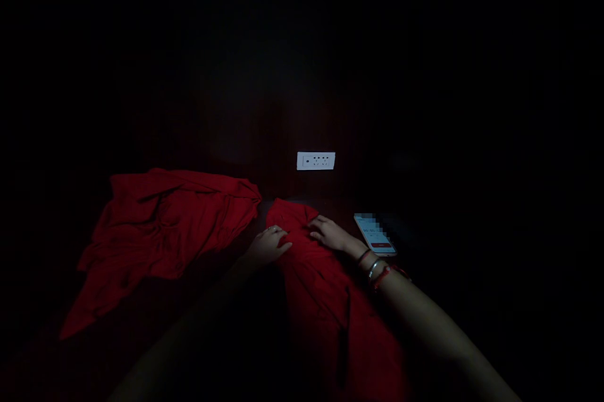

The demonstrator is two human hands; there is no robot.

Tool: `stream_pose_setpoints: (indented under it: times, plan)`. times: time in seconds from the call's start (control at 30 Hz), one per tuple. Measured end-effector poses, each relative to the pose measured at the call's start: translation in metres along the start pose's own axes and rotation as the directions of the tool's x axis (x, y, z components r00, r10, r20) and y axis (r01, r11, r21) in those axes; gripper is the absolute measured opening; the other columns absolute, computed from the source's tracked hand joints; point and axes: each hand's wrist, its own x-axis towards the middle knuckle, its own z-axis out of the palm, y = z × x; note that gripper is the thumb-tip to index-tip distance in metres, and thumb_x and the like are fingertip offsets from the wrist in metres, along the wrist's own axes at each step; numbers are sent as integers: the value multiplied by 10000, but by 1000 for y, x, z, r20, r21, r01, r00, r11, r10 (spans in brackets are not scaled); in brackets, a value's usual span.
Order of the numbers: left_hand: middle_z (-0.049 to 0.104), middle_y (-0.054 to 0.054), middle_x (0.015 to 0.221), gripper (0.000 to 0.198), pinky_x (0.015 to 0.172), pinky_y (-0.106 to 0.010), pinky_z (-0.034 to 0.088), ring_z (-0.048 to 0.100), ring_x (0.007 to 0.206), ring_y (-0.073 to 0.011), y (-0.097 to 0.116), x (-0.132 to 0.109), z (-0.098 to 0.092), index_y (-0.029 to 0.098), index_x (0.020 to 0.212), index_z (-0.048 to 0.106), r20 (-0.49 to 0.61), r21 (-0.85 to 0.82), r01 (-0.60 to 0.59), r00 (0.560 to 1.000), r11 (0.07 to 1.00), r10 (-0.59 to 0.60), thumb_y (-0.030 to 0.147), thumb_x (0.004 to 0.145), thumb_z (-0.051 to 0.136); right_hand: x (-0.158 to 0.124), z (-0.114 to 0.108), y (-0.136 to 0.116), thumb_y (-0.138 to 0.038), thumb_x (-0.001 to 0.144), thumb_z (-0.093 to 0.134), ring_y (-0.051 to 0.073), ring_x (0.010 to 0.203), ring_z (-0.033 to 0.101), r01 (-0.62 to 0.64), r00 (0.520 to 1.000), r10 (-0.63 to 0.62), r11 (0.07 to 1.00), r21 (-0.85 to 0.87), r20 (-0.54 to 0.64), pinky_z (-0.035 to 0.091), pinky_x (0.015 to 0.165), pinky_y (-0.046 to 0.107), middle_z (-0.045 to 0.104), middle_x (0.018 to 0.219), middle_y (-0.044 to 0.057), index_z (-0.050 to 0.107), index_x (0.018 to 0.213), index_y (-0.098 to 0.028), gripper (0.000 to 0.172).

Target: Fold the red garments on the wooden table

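A red garment (325,276) with long folds runs from the middle of the dark surface toward me. My left hand (268,245) lies at its left edge near the far end, with the thumb apart from the fingers and a ring on one finger. On the right side of the same cloth rests my right hand (329,233), its fingers apart and slightly bent. Bracelets circle the right wrist. Neither hand shows cloth gripped in it. Much of the garment's near end fades into shadow.
A second red cloth (165,226) lies crumpled to the left. Right of my right hand is a phone (376,235) with its screen lit. A white socket panel (316,161) is set in the dark wall behind. Deep darkness hides the surroundings.
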Motion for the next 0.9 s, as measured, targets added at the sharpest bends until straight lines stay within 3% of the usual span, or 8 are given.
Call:
stream_pose_setpoints:
  times: [0.17,0.37,0.43,0.5,0.6,0.7,0.8,0.9]
  plan:
    - [597,-51,936,259,790,-262,419,547,890,-158,-20,2,-9,200,861,594,15,107,131,991,986,-133,269,839,346,17,21,16,-137,802,439,183,1009,483,16,991,0,993,-120,131,366,840,291,546,1079,113,558,1054,-134,279]
    - [583,-125,851,299,671,-288,432,577,795,-199,-44,-33,-12,138,943,547,-90,185,405,914,896,-394,189,835,272,11,19,22,-66,784,386,158,906,531,-160,984,169,979,-126,61,375,785,280,580,1000,93,572,965,-137,269]
    - [571,-124,943,302,714,-283,428,562,874,-199,-37,-36,-12,144,1025,526,-126,196,359,932,912,-340,158,816,308,15,13,20,-97,791,403,175,943,515,-182,982,185,980,-81,42,376,792,307,569,1026,90,578,960,-152,250]
    - [527,-119,1094,346,821,-296,396,506,1006,-204,-27,-30,-11,160,1108,500,-145,201,202,974,959,-174,132,789,367,20,9,14,-164,808,429,188,1007,484,-124,992,124,992,3,2,369,814,327,544,1088,84,566,1011,-178,245]
    - [565,-87,1062,311,864,-303,375,513,996,-194,-19,-14,-8,187,1067,550,-79,166,63,996,984,-51,150,797,399,25,12,-1,-227,796,487,192,1044,467,-9,1000,9,996,93,-5,352,846,325,527,1143,83,524,1102,-190,311]
    - [616,-53,915,253,780,-255,416,564,864,-158,-27,-5,-9,195,935,607,-62,134,138,990,981,-130,198,832,377,22,23,-12,-161,775,488,182,941,521,1,1000,-1,999,41,11,349,822,313,591,1023,78,575,988,-168,230]
    - [617,-33,910,257,782,-223,411,558,878,-139,-46,-8,-18,200,911,603,-120,122,228,969,966,-214,221,849,355,17,28,-11,-111,778,436,149,836,536,58,995,-57,998,-2,-79,348,776,269,609,900,65,585,877,-150,183]
    - [585,-108,960,302,756,-285,425,562,878,-189,-64,-21,-36,139,997,554,-221,135,425,894,895,-390,182,850,294,16,17,2,-83,753,424,146,797,531,29,995,-31,999,-25,-96,346,738,251,604,869,70,586,856,-141,200]
